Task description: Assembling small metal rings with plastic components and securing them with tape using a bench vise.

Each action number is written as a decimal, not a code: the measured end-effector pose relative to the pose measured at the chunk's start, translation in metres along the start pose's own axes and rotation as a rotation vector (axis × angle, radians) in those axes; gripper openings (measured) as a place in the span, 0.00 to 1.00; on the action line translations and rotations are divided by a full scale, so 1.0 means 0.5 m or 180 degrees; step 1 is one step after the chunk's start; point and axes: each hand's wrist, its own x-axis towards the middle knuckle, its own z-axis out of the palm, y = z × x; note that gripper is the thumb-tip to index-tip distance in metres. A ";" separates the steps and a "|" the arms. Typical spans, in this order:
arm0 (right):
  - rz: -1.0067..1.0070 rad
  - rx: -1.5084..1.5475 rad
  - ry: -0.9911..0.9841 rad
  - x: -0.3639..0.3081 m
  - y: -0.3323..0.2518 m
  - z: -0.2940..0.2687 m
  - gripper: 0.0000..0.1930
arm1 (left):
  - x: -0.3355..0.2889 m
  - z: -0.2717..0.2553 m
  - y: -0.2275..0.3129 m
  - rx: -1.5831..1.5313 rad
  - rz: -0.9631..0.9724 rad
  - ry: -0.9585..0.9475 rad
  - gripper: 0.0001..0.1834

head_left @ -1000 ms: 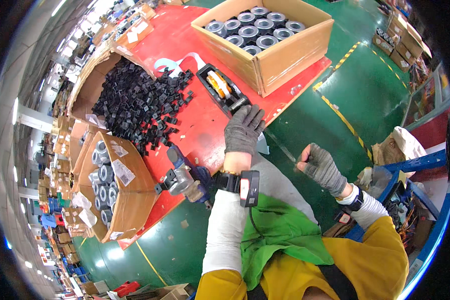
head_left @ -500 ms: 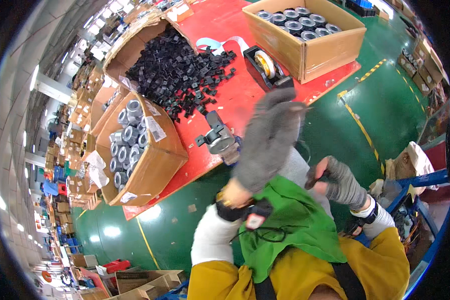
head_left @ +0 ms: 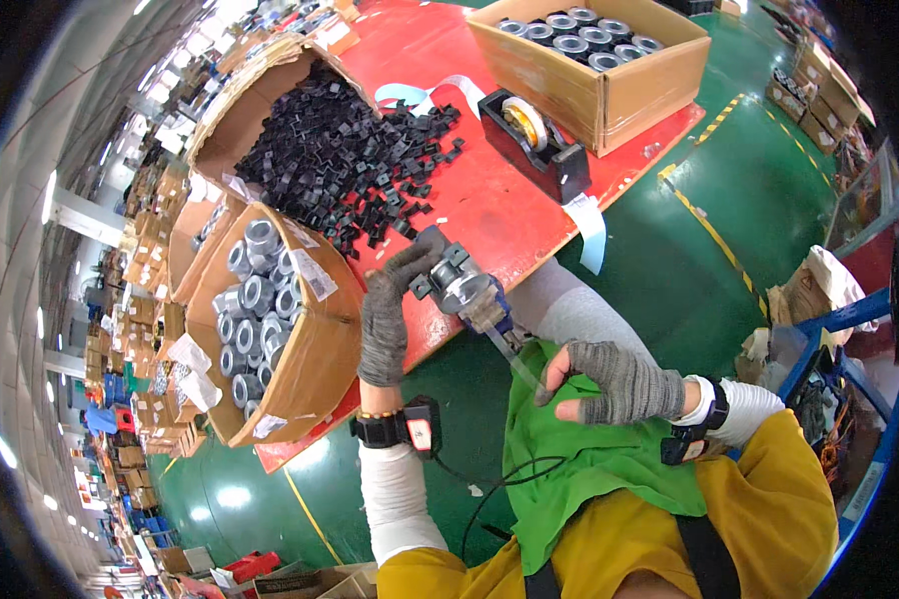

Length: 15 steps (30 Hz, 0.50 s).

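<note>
the fingers of the left hand (head_left: 386, 317), in a grey knit glove, reach forward and bend against a black clip (head_left: 453, 262) at the near-left side of a silver collar (head_left: 463, 292); i cannot tell whether they are closed on it. the right hand (head_left: 624, 387), gloved alike with bare tips, has its forefinger and thumb bent towards each other, a narrow gap between them. a clear strip (head_left: 522, 363) runs from near the collar down to the forefinger tip; whether it is pinched there i cannot tell.

the collar sits on a blue clamp (head_left: 491, 315) at the near edge of the red table (head_left: 479, 195), between the two hands and closer to the left one. beyond the left hand, loose black clips spill in a pile (head_left: 345, 160) out of a carton (head_left: 216, 142). left of that hand stands an open box (head_left: 320, 371) heaped with silver collars. further across the table is a black tape dispenser (head_left: 535, 148), a pale tail (head_left: 589, 236) hanging from its front over the edge. just behind it stands a tan box (head_left: 657, 92) of ringed parts in rows. a green apron (head_left: 569, 469) covers the lap.
</note>
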 end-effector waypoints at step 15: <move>0.0144 -0.0407 0.0066 0.011 0.033 0.009 0.12 | 0.016 0.043 -0.018 -0.2428 -0.0165 -0.0298 0.47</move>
